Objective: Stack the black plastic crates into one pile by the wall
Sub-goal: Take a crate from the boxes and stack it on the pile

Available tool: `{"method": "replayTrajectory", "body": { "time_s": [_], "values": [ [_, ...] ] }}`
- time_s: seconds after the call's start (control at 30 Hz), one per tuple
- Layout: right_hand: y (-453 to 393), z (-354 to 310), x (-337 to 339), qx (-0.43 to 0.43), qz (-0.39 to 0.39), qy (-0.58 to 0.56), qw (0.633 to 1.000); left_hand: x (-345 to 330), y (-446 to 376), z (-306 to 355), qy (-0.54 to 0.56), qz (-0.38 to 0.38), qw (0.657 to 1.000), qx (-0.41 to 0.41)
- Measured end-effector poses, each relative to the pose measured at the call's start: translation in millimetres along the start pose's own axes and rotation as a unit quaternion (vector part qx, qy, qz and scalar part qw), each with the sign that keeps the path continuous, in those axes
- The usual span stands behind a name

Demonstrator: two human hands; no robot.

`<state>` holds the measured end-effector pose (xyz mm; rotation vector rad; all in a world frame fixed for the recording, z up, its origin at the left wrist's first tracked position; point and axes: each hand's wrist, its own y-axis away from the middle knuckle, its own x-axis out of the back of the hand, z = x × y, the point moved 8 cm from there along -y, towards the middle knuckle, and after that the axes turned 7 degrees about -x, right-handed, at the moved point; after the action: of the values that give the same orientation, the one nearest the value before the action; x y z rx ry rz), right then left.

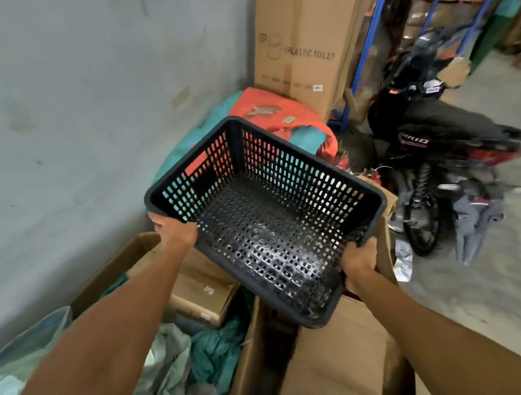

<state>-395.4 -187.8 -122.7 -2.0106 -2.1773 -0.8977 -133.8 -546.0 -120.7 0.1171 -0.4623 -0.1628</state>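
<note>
Above cardboard boxes [337, 353], both hands, left hand [173, 232] and right hand [359, 261], grip a black crate [266, 215], mouth tilted toward the viewer, long axis apparently running left-rear to right-front.

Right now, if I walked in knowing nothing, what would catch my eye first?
The black crate, empty and tilted, held in mid-frame by the left hand and right hand at its near rim. Behind it an orange and teal bundle lies against the wall. A parked black scooter stands to the right.
</note>
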Motion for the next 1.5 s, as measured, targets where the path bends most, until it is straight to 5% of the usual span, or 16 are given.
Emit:
{"method": "replayTrajectory", "body": {
  "time_s": [0.17,0.4,0.6,0.73,1.03,1.5],
  "values": [
    [5,-3,8,0.001,0.0,-0.032,0.999,26,-16,10,-0.175,0.019,0.984,-0.014],
    [9,-7,8,0.076,-0.018,-0.028,0.997,41,-52,35,-0.375,-0.044,0.92,-0.103],
    [11,3,-9,0.097,-0.082,-0.034,0.991,56,-55,62,-0.213,-0.017,0.966,-0.143],
    [11,7,-11,0.102,-0.112,-0.014,0.988,76,-52,42,-0.177,-0.016,0.979,-0.099],
    [2,19,9,0.046,-0.086,-0.034,0.995,94,-20,29,0.013,-0.199,0.979,-0.05],
    [49,1,33,0.149,-0.162,0.04,0.975,200,126,-20,-0.012,0.048,0.997,-0.052]
  ]
}}
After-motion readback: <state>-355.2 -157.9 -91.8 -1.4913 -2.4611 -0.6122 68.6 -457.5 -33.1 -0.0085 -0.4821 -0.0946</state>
